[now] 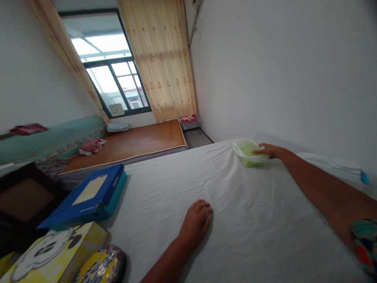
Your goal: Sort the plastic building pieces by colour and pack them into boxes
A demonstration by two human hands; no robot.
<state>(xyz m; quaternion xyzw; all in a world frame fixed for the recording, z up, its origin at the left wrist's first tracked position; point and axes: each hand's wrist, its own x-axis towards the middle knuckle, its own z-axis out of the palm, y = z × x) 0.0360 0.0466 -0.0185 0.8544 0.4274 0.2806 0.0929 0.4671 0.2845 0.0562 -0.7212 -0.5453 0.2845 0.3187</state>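
My right hand [268, 151] reaches far out and is closed on the right rim of a clear plastic food container [238, 148]. Something light green [250, 150] shows inside the container, but I cannot make out what it is. The container is at the far right of the white-covered table [235, 228], near its back edge. My left hand [197, 220] rests palm down on the cloth in the middle, its fingers loosely bent and slightly apart, holding nothing that shows.
At the left are a blue box [91, 194], a yellow box with a cartoon face [55, 251] and a shiny patterned case [103, 263]. White folded material [330, 165] lies by the right wall. A bed [144, 139] stands beyond the table, below the window.
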